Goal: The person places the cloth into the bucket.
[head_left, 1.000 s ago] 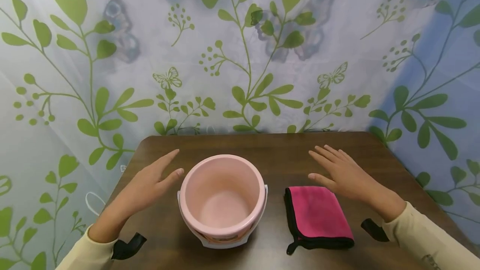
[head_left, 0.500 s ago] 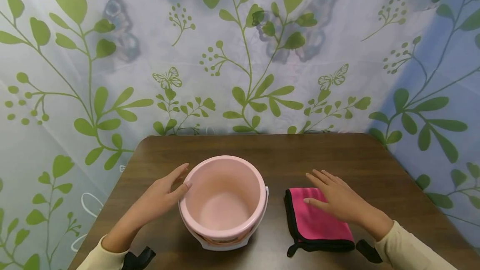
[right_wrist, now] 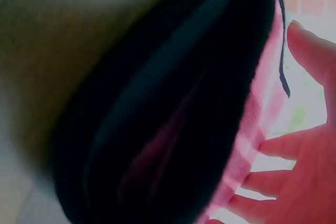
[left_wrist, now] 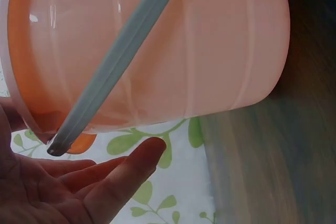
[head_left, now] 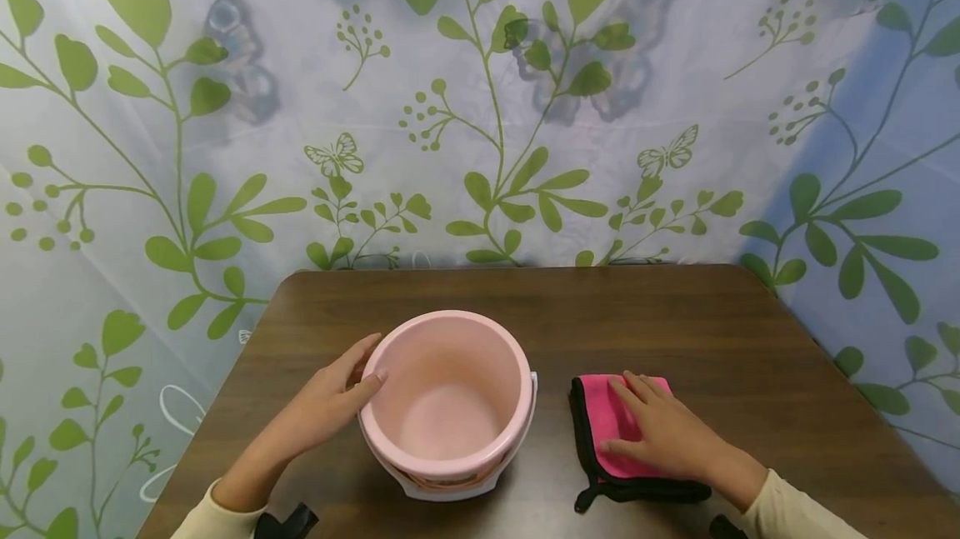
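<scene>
A pink bucket [head_left: 450, 462] stands upright on the table, its pale handle [left_wrist: 119, 64] hanging down along the side. My left hand [head_left: 326, 401] is at the bucket's left rim, thumb over the edge and fingers outside. In the left wrist view, these fingers are extended beside the wall, and the thumb's tip is hidden behind the rim. To the right lies a folded pink cloth [head_left: 603, 410] with black edging and a small loop. My right hand [head_left: 671, 435] is spread over it, fingertips right at the pink face [right_wrist: 254, 108] in the right wrist view.
Both things are on a dark brown wooden table [head_left: 525, 297]. A white curtain [head_left: 450, 106] with green leaves and butterflies hangs behind it. Black wrist pieces [head_left: 288, 522] show by the cream sleeves [head_left: 217, 518]. A white cord [head_left: 180, 410] hangs left of the table.
My left hand has moved right to the bucket's rim. My right hand has come down and toward me onto the pink cloth. Bucket and cloth have stayed in place.
</scene>
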### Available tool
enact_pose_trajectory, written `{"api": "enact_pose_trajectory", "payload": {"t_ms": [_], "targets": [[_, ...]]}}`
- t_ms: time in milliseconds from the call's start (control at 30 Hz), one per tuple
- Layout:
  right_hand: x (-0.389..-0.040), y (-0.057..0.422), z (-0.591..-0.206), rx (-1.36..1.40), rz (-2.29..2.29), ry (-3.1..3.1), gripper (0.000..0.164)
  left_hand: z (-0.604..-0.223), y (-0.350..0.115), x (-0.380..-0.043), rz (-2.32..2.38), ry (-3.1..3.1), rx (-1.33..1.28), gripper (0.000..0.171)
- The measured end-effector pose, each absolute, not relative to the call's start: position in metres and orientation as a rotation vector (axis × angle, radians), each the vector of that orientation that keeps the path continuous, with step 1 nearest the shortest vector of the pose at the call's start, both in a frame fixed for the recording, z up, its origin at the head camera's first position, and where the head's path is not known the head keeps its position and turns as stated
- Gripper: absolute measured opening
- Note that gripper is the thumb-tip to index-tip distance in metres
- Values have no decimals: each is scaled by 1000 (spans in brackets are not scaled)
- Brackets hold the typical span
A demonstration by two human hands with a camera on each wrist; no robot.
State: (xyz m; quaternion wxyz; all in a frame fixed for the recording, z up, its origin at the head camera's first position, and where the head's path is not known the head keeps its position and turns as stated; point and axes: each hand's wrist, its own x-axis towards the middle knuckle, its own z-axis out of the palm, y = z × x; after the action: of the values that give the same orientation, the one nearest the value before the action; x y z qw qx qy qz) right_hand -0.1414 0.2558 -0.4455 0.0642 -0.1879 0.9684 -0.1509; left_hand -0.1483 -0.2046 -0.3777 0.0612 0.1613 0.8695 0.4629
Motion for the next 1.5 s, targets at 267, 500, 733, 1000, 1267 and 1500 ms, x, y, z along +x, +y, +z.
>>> {"api": "enact_pose_trajectory", "payload": {"t_ms": [267, 500, 733, 1000, 1267, 1500], "targets": [[-137, 253, -459, -553, -391, 2985, 107, -385, -199, -150, 1457, 2592, 544, 55], [-136, 248, -461, -509, -357, 2975, 104, -387, -197, -151, 1468, 2588, 568, 52], [-137, 244, -460, -477, -336, 2957, 102, -388, -198, -151, 1535, 2537, 590, 50], [-137, 241, -458, -470, -346, 2955, 97, -388, -200, -152, 1619, 2404, 603, 52], [-136, 236, -455, -460, -371, 2956, 89, -384, -205, -154, 1647, 2318, 625, 56], [-135, 233, -453, -484, -406, 2985, 68, -382, -206, -153, 1636, 2331, 604, 57]]}}
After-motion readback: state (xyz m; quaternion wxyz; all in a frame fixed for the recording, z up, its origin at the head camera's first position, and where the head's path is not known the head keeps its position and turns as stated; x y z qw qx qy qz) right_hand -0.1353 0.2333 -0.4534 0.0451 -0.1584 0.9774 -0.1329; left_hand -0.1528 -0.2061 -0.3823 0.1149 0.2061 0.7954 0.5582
